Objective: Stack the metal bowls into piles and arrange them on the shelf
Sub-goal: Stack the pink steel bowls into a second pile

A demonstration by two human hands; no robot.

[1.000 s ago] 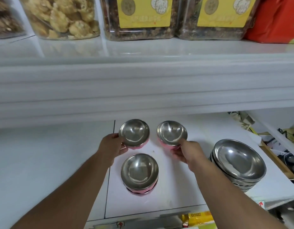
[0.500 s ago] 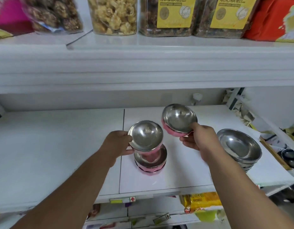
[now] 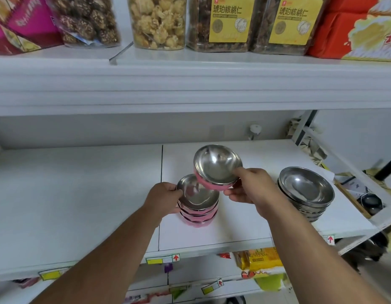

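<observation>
A short pile of pink-sided metal bowls (image 3: 197,205) stands on the white shelf (image 3: 80,194), near its middle. My left hand (image 3: 166,197) grips the rim of the pile's top bowl from the left. My right hand (image 3: 251,189) holds a third pink-sided metal bowl (image 3: 217,166) tilted in the air, just above and to the right of the pile. A separate stack of larger plain steel bowls (image 3: 306,191) sits further right on the same shelf.
The shelf above (image 3: 190,84) overhangs closely and carries clear snack jars (image 3: 157,23) and a red box (image 3: 354,27). A wooden tray with dark items (image 3: 370,202) sits past the shelf's right end. Yellow snack packets (image 3: 258,258) lie on the shelf below.
My left hand has set its bowl down onto the lone bowl, forming a pile. My right hand has lifted its bowl and carried it left over the pile. The camera has pulled back.
</observation>
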